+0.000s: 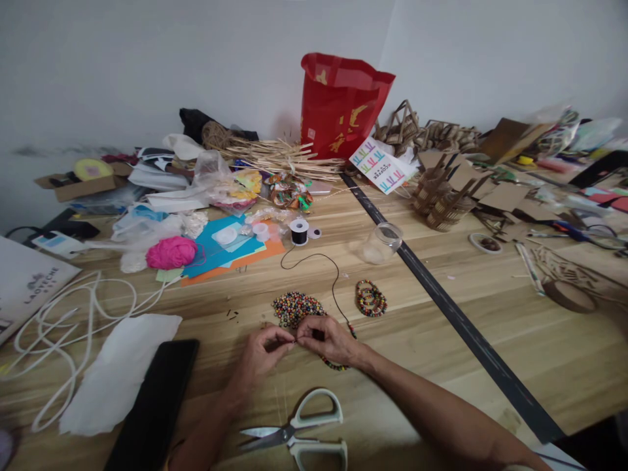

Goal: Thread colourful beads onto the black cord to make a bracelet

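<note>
Apparently both hands pinch one tiny bead, hidden between fingertips: left hand [265,350] touching right hand [328,338]. The black cord [335,281] runs toward twelve o'clock; loose beads [296,307] lie just beyond.

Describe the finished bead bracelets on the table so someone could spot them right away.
On the wooden table, look just left of the long black strip. The bracelets lie stacked there, right of the loose bead pile: neat multicoloured rings, not scattered beads.

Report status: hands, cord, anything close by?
Left hand and right hand pinch the black cord at one bead. Loose bead pile just beyond fingertips. Scissors lie open near wrists.
</note>
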`<state>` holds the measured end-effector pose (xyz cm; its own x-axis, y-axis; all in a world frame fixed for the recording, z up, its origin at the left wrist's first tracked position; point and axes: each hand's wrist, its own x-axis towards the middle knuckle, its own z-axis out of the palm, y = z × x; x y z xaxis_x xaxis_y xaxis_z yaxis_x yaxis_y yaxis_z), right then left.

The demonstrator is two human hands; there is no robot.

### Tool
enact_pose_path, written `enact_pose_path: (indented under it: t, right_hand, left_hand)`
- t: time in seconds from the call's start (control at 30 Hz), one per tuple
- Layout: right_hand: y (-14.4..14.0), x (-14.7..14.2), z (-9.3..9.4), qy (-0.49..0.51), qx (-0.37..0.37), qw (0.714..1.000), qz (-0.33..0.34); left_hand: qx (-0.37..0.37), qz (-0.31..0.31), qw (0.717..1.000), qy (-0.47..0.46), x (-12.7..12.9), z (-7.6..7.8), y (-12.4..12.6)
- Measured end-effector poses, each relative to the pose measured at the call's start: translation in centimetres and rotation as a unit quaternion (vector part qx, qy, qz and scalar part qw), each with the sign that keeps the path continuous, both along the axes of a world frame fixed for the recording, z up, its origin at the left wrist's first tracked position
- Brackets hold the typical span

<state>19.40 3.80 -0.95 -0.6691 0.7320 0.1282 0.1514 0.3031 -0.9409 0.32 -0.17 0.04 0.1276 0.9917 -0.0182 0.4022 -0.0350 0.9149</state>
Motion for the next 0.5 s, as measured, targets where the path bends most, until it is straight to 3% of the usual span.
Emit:
enact_pose_path:
  t: [0.5]
  right_hand:
    - [0.03, 0.03, -0.02, -0.004, -0.001, 1.0, -0.005]
  left_hand:
    - [0.005, 0.002, 1.0, 0.001, -0.04, -0.33, 0.07]
